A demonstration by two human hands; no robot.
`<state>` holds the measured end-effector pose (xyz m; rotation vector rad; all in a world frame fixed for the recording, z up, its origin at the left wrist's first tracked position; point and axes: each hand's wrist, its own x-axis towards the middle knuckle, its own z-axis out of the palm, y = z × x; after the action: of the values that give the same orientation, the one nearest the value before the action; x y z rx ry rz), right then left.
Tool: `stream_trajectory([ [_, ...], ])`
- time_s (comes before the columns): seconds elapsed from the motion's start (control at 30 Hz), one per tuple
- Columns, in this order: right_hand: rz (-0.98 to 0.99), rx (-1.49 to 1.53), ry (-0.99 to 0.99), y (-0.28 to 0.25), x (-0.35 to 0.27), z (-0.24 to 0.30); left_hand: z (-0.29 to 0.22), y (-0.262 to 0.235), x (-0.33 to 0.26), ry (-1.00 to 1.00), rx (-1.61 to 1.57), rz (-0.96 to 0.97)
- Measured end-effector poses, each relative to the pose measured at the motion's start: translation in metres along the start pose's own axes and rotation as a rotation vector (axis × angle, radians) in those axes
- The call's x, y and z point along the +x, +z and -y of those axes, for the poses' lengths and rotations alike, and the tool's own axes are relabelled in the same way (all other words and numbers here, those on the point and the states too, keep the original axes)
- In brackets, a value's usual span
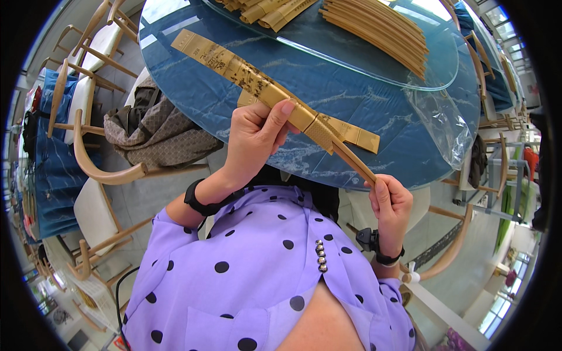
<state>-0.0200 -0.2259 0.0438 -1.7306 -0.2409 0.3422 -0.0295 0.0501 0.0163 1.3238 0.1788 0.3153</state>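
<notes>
A closed folding fan (275, 93) is held slantwise above the near edge of the blue worktop (199, 88). The left hand (254, 137) is closed around the fan's middle, thumb laid flat along the top guard; the right hand (391, 202) is pinched shut on the bare bamboo handle end, nearest the body. A second folded piece (351, 133) shows just beneath the fan, touching or nearly so; which cannot be told. The step appears to be straightening or checking the folded leaf; it is judged best done with the left grip kept snug on the paper section and the handle end steadied by the right, so the ribs are not twisted. A glass turntable (328, 55) on the worktop carries a stack of bamboo ribs (380, 29) and more folded fans (269, 9), well apart from the hands. A clear plastic bag (448, 126) lies at the worktop's right edge. Open room is found over the lap; a chair (105, 169) with a draped bag (152, 126) stands close at the left.
</notes>
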Motion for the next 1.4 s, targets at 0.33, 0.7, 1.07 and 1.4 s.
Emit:
stream_trajectory([
  [0.33,0.079,0.077,0.037,0.012,0.003,0.001,0.003,0.001,-0.003,0.039,-0.059,0.027],
  [0.7,0.042,-0.021,-0.055,0.027,-0.007,-0.006,-0.003,0.013,0.003,0.081,-0.056,-0.102],
  [1.07,0.068,0.055,-0.013,0.03,0.0,-0.008,0.003,0.018,-0.002,0.051,-0.187,-0.036],
  [1.4,0.042,0.054,0.009,0.031,-0.003,-0.009,0.009,0.016,-0.008,0.071,-0.124,0.019],
])
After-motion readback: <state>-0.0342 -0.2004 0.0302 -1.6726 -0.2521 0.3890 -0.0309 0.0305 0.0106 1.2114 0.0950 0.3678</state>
